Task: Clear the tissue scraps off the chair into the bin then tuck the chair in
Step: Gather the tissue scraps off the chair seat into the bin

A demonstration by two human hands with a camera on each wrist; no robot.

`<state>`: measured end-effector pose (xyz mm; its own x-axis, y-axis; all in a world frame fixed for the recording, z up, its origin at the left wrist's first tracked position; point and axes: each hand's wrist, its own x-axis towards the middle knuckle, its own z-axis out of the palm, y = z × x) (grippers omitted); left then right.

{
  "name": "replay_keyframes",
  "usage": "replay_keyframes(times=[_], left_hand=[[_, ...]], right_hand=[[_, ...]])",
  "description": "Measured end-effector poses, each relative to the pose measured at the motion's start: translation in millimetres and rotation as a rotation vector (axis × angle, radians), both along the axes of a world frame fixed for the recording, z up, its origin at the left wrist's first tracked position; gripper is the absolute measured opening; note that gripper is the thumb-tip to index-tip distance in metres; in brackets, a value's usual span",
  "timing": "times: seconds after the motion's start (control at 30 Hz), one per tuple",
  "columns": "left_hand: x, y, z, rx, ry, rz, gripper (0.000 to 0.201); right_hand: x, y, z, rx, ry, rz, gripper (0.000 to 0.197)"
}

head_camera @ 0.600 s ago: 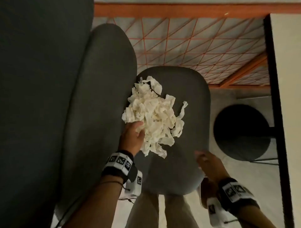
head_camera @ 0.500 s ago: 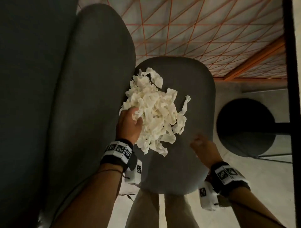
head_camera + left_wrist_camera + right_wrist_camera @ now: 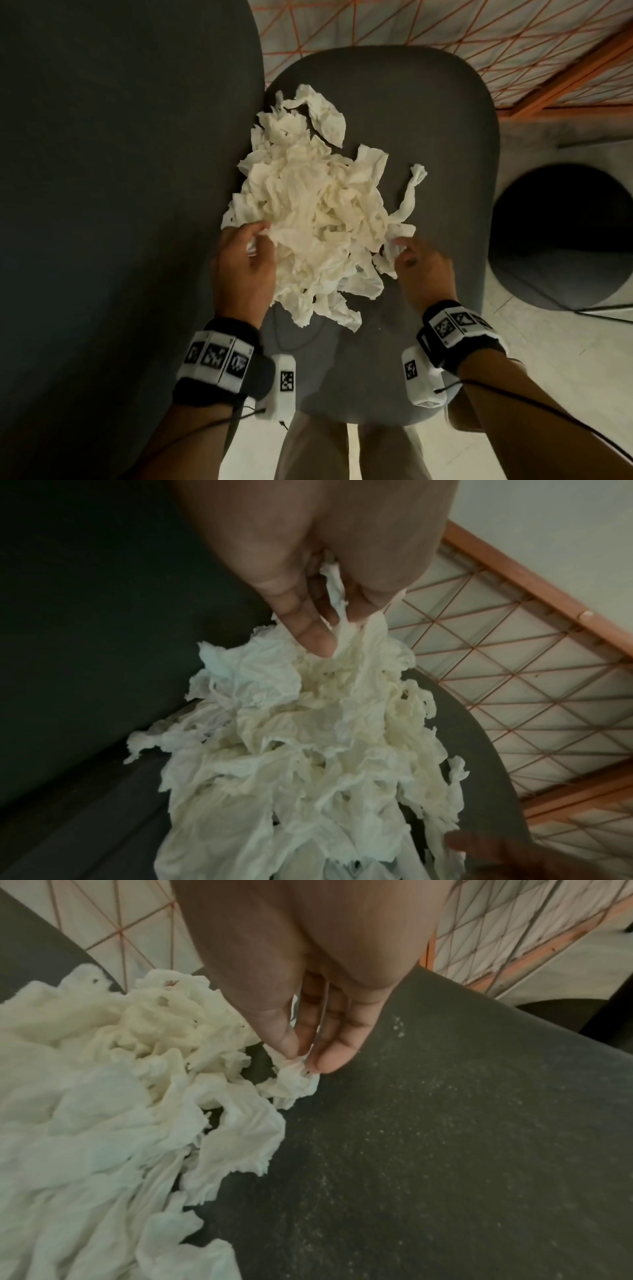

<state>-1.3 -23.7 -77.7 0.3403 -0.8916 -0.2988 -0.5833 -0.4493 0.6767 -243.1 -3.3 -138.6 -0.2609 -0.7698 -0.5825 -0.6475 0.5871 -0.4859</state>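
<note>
A heap of white tissue scraps (image 3: 318,212) (image 3: 308,750) (image 3: 103,1096) lies on the dark grey chair seat (image 3: 445,171) (image 3: 445,1150), against the chair back at left. My left hand (image 3: 253,240) (image 3: 329,626) sits at the heap's near left edge and pinches tissue strips between thumb and fingers. At the heap's near right edge my right hand (image 3: 407,253) (image 3: 301,1056) pinches a small crumpled scrap between thumb and fingertips. The bin is not in view.
The tall dark chair back (image 3: 120,205) fills the left. An orange wire-grid panel (image 3: 479,41) stands beyond the seat. A round dark stool or base (image 3: 561,240) is on the light floor at right. My legs show below the seat's front edge.
My right hand moved up from the seat's front right edge to the heap and took hold of a scrap. My left hand shifted slightly along the heap's left edge. The camera moved closer.
</note>
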Motion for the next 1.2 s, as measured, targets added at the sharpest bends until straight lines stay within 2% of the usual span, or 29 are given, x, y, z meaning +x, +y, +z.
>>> replay_keyframes(times=[0.07, 0.17, 0.2, 0.3, 0.37, 0.43, 0.53, 0.6, 0.7, 0.8, 0.9, 0.97, 1.03, 1.07, 1.13, 1.2], left_hand=[[2.9, 8.0, 8.8, -0.016, 0.014, 0.068, 0.028], [2.5, 9.7, 26.3, -0.041, 0.100, 0.195, 0.021], [2.4, 8.6, 31.5, -0.050, 0.104, 0.208, 0.016], [4.8, 2.3, 43.7, -0.061, 0.105, 0.214, 0.015], [8.6, -4.0, 48.0, -0.062, 0.112, 0.214, 0.013], [9.4, -10.3, 50.8, -0.082, 0.035, 0.164, 0.021], [-2.2, -22.1, 55.6, -0.053, 0.032, 0.105, 0.030], [-12.8, -30.2, 55.4, 0.009, 0.023, 0.048, 0.041], [-26.0, -39.6, 47.0, 0.102, -0.065, -0.125, 0.050], [-38.2, -44.3, 31.1, 0.141, -0.209, -0.305, 0.050], [-41.1, -49.0, 10.5, 0.189, -0.387, -0.461, 0.061], [-39.6, -49.7, -2.5, 0.237, -0.451, -0.542, 0.061], [-37.0, -48.4, -12.5, 0.253, -0.477, -0.591, 0.047], [-36.0, -47.1, -15.5, 0.239, -0.484, -0.605, 0.038], [-34.4, -42.9, -18.8, 0.183, -0.485, -0.615, 0.027], [-32.6, -38.2, -18.8, 0.123, -0.453, -0.590, 0.024]], right_hand=[[-5.2, 4.5, -4.1, 0.039, -0.016, 0.023, 0.029], [-6.7, 9.6, -1.7, 0.157, -0.012, 0.115, 0.053], [-4.9, 9.7, 0.3, 0.181, 0.012, 0.146, 0.056], [-0.2, 9.6, 0.2, 0.163, 0.063, 0.178, 0.036], [-0.7, 10.6, -1.3, 0.129, 0.031, 0.118, 0.021], [-4.6, 12.0, 1.9, 0.120, -0.074, 0.002, 0.012], [-14.6, 17.1, 10.8, 0.102, -0.172, -0.204, 0.008], [-21.4, 22.7, 15.4, 0.038, -0.172, -0.323, 0.016], [-24.3, 23.4, 24.9, -0.053, -0.242, -0.396, 0.030], [-17.5, 14.7, 33.7, -0.113, -0.325, -0.335, 0.028], [-3.1, -3.4, 31.1, -0.081, -0.291, -0.221, 0.019], [6.2, -15.8, 25.3, -0.033, -0.235, -0.116, 0.036], [15.3, -26.2, 18.3, 0.044, -0.194, -0.035, 0.049], [19.1, -29.7, 13.4, 0.073, -0.168, -0.012, 0.049], [24.8, -33.2, 6.5, 0.093, -0.094, 0.021, 0.034], [27.4, -33.4, 6.1, 0.095, -0.075, 0.002, 0.024]])
